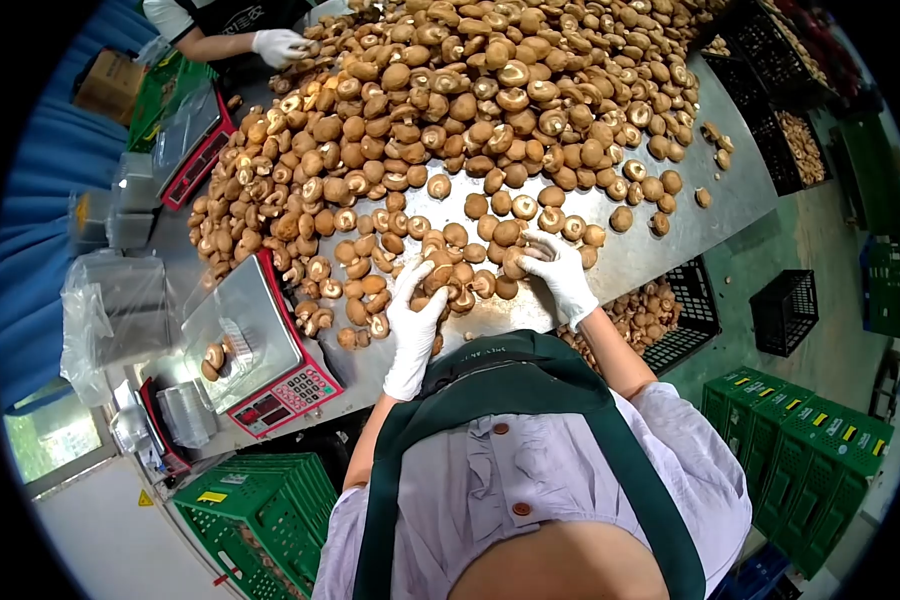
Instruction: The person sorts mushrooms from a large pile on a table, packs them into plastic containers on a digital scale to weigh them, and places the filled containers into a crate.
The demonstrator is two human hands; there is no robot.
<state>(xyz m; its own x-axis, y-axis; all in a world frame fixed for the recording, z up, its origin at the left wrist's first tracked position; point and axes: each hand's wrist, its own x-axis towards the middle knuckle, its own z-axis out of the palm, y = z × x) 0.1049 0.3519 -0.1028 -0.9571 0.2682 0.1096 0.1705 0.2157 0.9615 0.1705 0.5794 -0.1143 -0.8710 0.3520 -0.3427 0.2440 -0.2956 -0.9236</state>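
Observation:
Brown shiitake mushrooms [490,130] lie heaped on a steel table [715,215], with a looser group spread toward the near edge. My left hand [414,318], in a white glove, curls its fingers and thumb around a mushroom [436,277] at the left of this group. Opposite it, my right hand [558,270], also gloved, has its thumb and fingers bent about another mushroom [514,263]. Several mushrooms sit between the two hands. The undersides of the fingers are partly hidden.
A red-edged scale [245,330] holding a small tray with mushrooms stands at left, another scale [192,140] behind it. Across the table is a person's gloved hand [282,47]. Black crates [692,310] and stacked green crates [795,425] stand by the table.

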